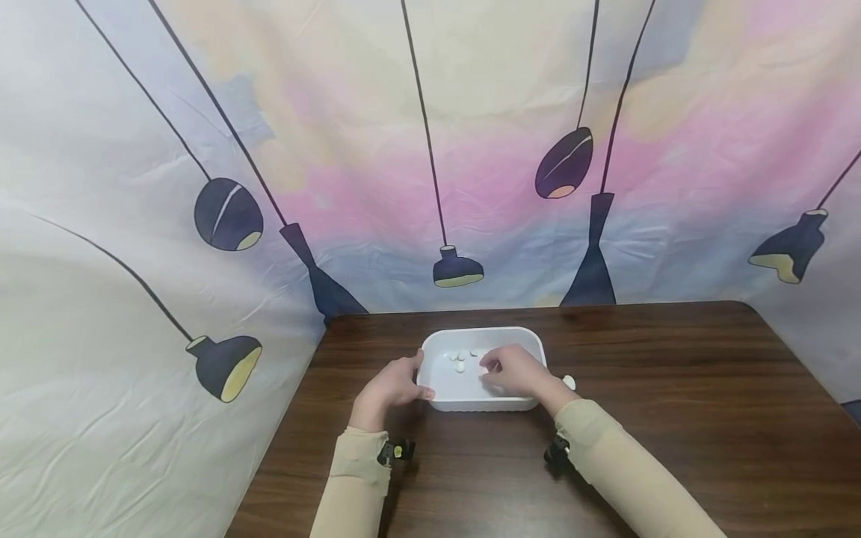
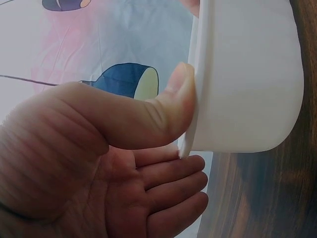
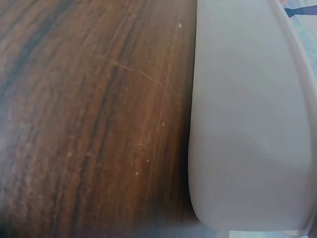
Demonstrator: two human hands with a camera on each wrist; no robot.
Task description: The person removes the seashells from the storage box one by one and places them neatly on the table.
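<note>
A white rectangular plastic basin point(image 1: 484, 405) stands on the table. My left hand point(image 1: 393, 385) grips its left end; in the left wrist view the thumb point(image 2: 181, 99) presses the rim and the other fingers lie extended below it. Several small whitish pieces point(image 1: 460, 367), perhaps garlic cloves, lie on the basin's floor. My right hand point(image 1: 516, 371) reaches in over the right side with fingers bent, pinching what looks like a small whitish piece, mostly hidden by the fingers. The right wrist view shows mainly the basin's outer wall point(image 3: 247, 124).
A white object point(image 1: 569, 382) sits just right of the basin, partly behind the right wrist. Dark wood-grain table point(image 1: 673, 388) spreads around. A fabric backdrop point(image 1: 498, 224) printed with lamps hangs behind the table's far edge.
</note>
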